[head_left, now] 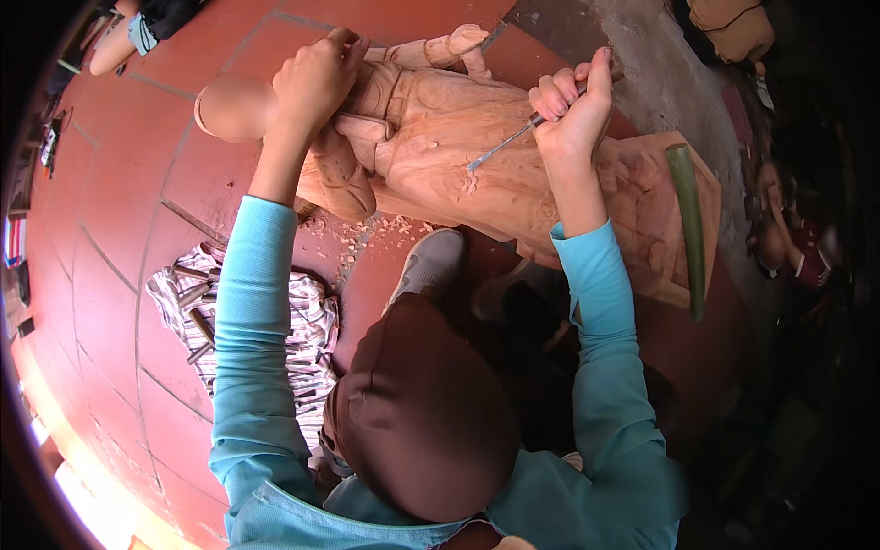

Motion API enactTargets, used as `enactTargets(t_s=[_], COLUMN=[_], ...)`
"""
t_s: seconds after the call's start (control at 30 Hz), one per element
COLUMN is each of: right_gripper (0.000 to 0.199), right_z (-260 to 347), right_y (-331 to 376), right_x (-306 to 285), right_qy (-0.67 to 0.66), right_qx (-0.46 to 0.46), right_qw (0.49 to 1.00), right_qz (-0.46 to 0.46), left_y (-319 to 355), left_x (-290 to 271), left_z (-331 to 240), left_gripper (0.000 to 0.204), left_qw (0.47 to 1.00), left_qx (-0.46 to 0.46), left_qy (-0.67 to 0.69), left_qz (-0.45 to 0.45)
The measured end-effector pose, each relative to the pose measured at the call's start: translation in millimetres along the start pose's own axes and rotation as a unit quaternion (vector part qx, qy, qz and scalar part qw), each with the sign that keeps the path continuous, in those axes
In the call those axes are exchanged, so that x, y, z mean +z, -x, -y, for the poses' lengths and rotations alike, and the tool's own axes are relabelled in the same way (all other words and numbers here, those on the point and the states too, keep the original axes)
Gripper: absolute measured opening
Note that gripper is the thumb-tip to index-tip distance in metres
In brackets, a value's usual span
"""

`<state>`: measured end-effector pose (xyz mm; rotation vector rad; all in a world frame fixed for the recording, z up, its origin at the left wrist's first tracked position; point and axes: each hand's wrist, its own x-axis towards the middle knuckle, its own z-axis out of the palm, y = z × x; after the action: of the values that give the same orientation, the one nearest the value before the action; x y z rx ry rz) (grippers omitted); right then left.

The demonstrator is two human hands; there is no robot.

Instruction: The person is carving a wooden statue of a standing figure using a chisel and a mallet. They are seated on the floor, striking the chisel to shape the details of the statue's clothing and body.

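Note:
A carved wooden statue [431, 137] of a robed figure lies on its back across the floor in front of me, head to the left and square base to the right. My right hand [577, 115] is closed around the handle of a carving chisel [502, 148]. The chisel slants down to the left, its metal tip at the robe's surface beside a few curled shavings [470, 181]. Over the statue's upper chest and shoulder, next to the head, is my left hand [316, 78]. Its fingers are curled in, and what they hold, if anything, is hidden.
A long green stick [686, 220] lies across the statue's base. Wood chips [367, 234] litter the red tiled floor [119, 238]. Left of my legs, several handled tools [200, 323] rest on a striped cloth [312, 335]. Parts of other people show at the upper left and right edges.

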<state>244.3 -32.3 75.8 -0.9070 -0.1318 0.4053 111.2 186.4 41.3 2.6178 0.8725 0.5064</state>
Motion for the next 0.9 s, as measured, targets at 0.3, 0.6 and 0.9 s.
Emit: enactTargets(t_s=[0.3, 0.6, 0.9], right_gripper=[0.045, 0.047, 0.047], right_z=[-2.6, 1.1, -0.5], right_y=[-1.8, 5.7, 11.9], right_x=[-10.7, -11.9, -8.8], right_qy=[-0.026, -0.024, -0.005], right_qx=[-0.008, -0.023, -0.058], right_qw=[0.999, 0.999, 0.998], right_qz=[0.025, 0.027, 0.035], left_y=[5.0, 43.1, 43.7], left_x=[0.0, -0.2, 6.2], left_z=[1.7, 1.1, 1.0], left_gripper=[0.033, 0.033, 0.033], left_qw=[0.995, 0.978, 0.966], left_qx=[0.019, -0.079, -0.082], left_qy=[-0.062, 0.068, 0.108], left_qz=[-0.071, -0.182, -0.221])
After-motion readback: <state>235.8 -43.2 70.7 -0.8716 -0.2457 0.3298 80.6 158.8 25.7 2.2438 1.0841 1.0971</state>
